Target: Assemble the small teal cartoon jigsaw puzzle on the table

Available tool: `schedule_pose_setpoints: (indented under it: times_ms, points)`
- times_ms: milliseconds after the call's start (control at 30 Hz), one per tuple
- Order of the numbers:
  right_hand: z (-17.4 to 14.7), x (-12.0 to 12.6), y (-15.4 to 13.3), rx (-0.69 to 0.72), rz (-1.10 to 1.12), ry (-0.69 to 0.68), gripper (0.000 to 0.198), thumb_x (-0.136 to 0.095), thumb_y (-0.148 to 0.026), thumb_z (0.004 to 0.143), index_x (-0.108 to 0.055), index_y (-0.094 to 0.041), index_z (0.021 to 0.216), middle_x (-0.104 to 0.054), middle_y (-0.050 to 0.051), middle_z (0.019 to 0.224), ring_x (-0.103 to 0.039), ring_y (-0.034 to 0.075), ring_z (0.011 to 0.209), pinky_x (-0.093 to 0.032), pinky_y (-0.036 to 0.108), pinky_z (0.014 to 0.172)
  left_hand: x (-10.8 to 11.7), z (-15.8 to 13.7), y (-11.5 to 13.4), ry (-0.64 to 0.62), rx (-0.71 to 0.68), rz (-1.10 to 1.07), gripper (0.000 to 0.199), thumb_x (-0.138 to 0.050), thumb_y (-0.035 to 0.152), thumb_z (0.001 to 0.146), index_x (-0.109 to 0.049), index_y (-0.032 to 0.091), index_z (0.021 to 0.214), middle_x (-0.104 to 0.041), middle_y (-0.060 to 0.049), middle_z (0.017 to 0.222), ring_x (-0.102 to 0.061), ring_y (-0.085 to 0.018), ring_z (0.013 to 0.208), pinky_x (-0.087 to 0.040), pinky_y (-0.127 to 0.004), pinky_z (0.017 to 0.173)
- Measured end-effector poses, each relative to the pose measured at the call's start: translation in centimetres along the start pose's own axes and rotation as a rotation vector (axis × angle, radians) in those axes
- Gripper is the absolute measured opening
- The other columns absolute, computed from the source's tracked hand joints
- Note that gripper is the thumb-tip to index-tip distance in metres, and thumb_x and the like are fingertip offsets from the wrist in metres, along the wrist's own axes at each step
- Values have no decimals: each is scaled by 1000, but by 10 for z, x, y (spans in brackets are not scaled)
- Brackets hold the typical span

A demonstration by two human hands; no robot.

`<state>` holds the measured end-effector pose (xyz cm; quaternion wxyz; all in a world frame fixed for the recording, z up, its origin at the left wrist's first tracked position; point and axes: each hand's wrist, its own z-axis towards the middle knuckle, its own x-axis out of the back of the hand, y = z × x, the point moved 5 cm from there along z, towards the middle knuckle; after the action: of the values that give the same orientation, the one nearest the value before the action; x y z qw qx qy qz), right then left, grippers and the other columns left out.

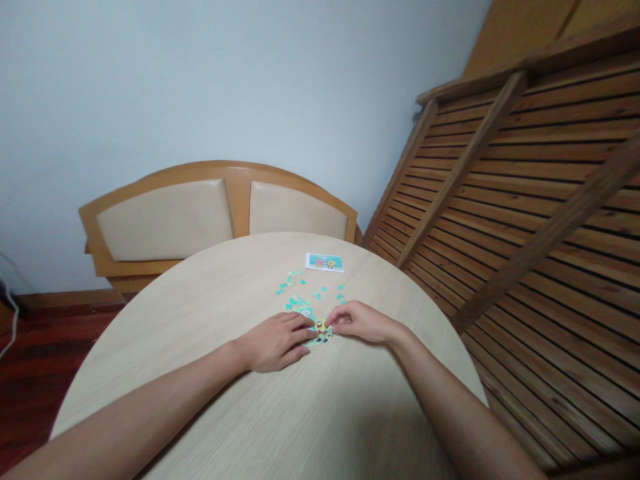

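Note:
A small cluster of joined jigsaw pieces [321,328], teal with a yellow cartoon figure, lies on the round pale wooden table [200,373]. My left hand [276,341] rests flat on the table with its fingertips touching the cluster's left edge. My right hand [361,321] has its fingers curled and pinched at the cluster's right edge; whether it grips a single piece is too small to tell. Several loose teal pieces [300,290] lie scattered just beyond my hands. A small picture card [325,262] with the same cartoon lies farther back.
A wooden bench with two beige padded back panels [220,213] stands behind the table against a pale wall. A slatted wooden frame [525,200] leans on the right. Dark red floor [45,353] shows at the left.

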<state>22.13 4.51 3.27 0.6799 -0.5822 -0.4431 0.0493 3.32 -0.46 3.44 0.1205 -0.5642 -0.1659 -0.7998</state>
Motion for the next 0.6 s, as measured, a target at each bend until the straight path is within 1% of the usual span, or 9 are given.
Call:
schedule_pose_setpoints:
  times_ms: [133, 233, 333, 433, 533, 600]
  points:
    - [0, -1, 0, -8, 18, -14, 32, -71, -40, 79, -76, -13, 96, -65, 0, 66, -51, 12, 59, -35, 23, 55, 1, 1, 1, 5, -6, -5, 36, -45, 32, 100, -54, 21, 134, -60, -13, 126, -58, -27, 115, -46, -42, 102]
    - [-1, 0, -2, 5, -4, 13, 31, -70, -43, 81, -74, -14, 90, -66, 1, 69, -53, 13, 62, -38, 23, 58, 0, 0, 0, 5, -4, -5, 36, -46, 33, 100, -54, 21, 134, -60, -13, 126, -58, -27, 115, -46, -42, 102]
    - [-2, 1, -6, 34, 51, 28, 30, -67, -45, 84, -70, -15, 90, -66, 2, 76, -57, 14, 70, -42, 24, 64, 0, -1, 0, 12, -5, -1, 36, -47, 32, 100, -54, 21, 133, -60, -13, 126, -58, -27, 115, -45, -41, 103]
    - [-2, 1, -9, 67, 83, 30, 27, -64, -41, 88, -68, -16, 94, -66, 2, 80, -58, 14, 73, -43, 25, 67, 0, -1, 0, 17, -8, -2, 36, -47, 31, 100, -54, 21, 133, -60, -13, 126, -57, -27, 116, -45, -41, 103]
    - [-2, 2, -9, 65, 15, 35, 23, -60, -35, 89, -71, -16, 98, -62, 0, 75, -53, 13, 68, -39, 24, 63, 0, -1, 0, 19, -11, -2, 36, -47, 31, 100, -54, 22, 133, -60, -13, 126, -57, -27, 116, -45, -41, 103]
    - [-2, 1, -8, 45, -5, 31, 22, -60, -30, 88, -71, -16, 101, -60, -1, 71, -50, 12, 64, -36, 23, 60, 0, -1, 0, 16, -10, -2, 36, -47, 31, 100, -54, 21, 133, -60, -13, 126, -57, -27, 116, -45, -41, 103]
